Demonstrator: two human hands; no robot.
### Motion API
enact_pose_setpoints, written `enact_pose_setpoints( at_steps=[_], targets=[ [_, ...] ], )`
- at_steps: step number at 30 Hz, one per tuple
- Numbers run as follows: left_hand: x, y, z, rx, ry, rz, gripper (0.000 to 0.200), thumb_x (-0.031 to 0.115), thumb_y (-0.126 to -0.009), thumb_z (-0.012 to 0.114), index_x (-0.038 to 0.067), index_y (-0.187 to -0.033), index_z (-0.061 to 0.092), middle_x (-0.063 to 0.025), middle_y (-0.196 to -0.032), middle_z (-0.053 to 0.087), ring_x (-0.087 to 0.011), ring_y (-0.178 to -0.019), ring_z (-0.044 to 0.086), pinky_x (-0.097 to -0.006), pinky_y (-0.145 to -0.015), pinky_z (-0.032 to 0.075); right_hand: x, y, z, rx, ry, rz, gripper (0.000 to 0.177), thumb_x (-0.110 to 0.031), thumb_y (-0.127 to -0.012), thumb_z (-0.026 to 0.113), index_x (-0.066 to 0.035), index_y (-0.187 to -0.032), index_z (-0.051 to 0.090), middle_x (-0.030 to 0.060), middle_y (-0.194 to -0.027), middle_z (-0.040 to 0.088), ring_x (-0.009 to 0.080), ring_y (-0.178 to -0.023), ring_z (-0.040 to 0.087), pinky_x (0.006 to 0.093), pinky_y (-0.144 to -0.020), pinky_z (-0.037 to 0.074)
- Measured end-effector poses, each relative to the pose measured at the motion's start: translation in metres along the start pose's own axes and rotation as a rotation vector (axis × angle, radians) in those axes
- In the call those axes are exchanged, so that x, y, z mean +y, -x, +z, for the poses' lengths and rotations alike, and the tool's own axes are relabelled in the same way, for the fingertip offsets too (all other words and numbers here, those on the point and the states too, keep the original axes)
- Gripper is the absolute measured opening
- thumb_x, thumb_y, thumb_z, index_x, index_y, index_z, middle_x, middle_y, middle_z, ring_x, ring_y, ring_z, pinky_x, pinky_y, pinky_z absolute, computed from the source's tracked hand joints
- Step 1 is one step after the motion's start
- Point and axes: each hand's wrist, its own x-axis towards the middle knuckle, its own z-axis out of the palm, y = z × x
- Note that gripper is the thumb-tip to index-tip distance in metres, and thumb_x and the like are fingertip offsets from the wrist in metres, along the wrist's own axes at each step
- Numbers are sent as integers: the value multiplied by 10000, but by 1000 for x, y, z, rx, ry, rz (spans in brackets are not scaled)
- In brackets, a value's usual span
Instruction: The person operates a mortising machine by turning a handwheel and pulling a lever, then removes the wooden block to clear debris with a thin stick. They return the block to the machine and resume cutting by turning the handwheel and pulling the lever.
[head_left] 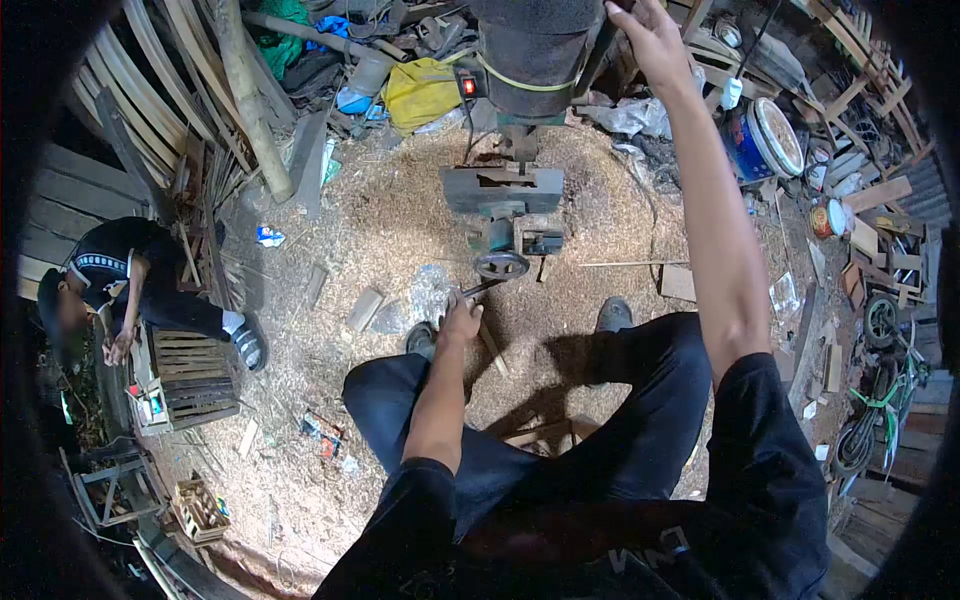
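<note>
In front of me stands a dark upright machine like a drill press (pixel 535 60), its bit pointing down at a grey vise-like table (pixel 460 190). A round handwheel (pixel 501 265) sits low on its front. Beside that wheel, my left hand (pixel 462 320) is closed around a dark handle (pixel 486 286) that runs toward the machine. My right hand (pixel 655 42) is raised at the top edge of the view, its fingers curled at a dark lever (pixel 599 45) on the machine's right side. Part of this grip is cut off by the frame.
Wood shavings (pixel 350 230) cover the floor, with a wood block (pixel 365 309) near my left foot. Another person (pixel 120 260) sits at the left by a slatted crate (pixel 195 375). A blue bucket (pixel 755 140), wood scraps and a small bicycle (pixel 880 400) line the right.
</note>
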Motion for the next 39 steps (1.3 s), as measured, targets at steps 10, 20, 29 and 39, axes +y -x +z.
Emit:
enact_pose_setpoints(
  at_steps=[10, 20, 29, 39],
  targets=[
    [-9, -13, 10, -206, -175, -45, 1102, 564, -847, 603, -41, -1510, -36, -224, -1599, -56, -371, -1450, 221, -465, -1188, 193, 0, 3, 2, 120, -81, 31, 602, -103, -890, 598, 45, -1421, 356, 135, -1230, 583, 222, -1130, 563, 320, -953, 452],
    [-6, -18, 4, 106, 127, 40, 641, 331, -901, 604, -42, -1386, 413, -292, -1348, 497, -430, -1275, 456, -434, -1081, 371, -90, -48, 31, 216, -138, 86, 610, -731, -870, 486, -131, -825, 589, -9, -644, 533, 125, -529, 501, 254, -526, 413],
    [54, 3, -46, 488, 313, 248, 441, 180, -886, 609, -15, -1276, 541, -246, -1229, 602, -408, -1161, 563, -431, -1009, 434, -90, 107, 39, 210, -217, -81, 527, -469, -1031, 322, -46, -762, 484, 78, -780, 496, 224, -743, 461, 382, -752, 395],
    [97, 37, -61, 385, 18, 544, 594, 154, -867, 608, 8, -1406, 404, -221, -1440, 428, -352, -1291, 470, -404, -1077, 390, -70, 311, 56, 174, 528, 270, 221, -114, -970, 395, 20, -872, 540, 156, -941, 591, 318, -912, 607, 413, -891, 467]
  ],
)
